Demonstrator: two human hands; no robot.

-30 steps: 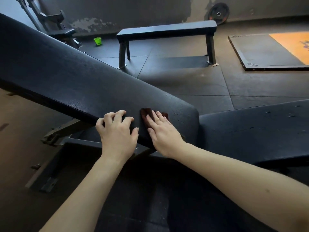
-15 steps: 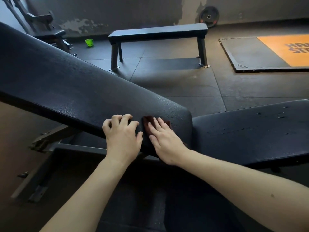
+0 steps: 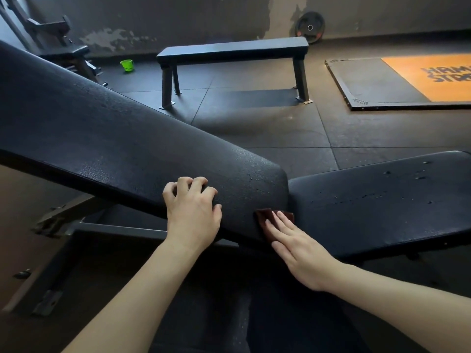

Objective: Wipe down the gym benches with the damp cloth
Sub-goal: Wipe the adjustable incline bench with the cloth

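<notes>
At the near adjustable bench, the black back pad [image 3: 127, 138] ran tilted, high at far left and low at centre, its low end just beside the seat pad [image 3: 382, 200]. A narrow gap sat between the two.

Left hand [image 3: 191, 212]: fingers curled onto the back pad's top surface, palm draped over the near edge, thumb against the side. It gripped the pad edge and held nothing else.

Right hand [image 3: 298, 250]: flat, fingers straight and close together, pressing the cloth [image 3: 265, 220] against the near side of the back pad at its low corner. There was no curl round the cloth, only flat pressure.

The cloth was dark reddish-brown, small and folded. It was mostly covered by the right fingers, with an edge showing to the left of and above the fingertips. It touched the back pad and lay just beside the seat pad gap.

The seat pad carried scattered dark specks; I could not tell whether they were droplets or nicks.

The grey steel frame [image 3: 114, 229] was visible below the back pad on the left.

Further back on the rubber floor tiles stood a flat bench [image 3: 229, 50], upright on grey legs. A green cup [image 3: 127, 65] sat on the floor to its left. A weight plate [image 3: 310, 24] leaned on the wall behind it. A lifting platform [image 3: 382, 82] with an orange panel lay to the right, and another machine [image 3: 63, 50] stood at far left.
</notes>
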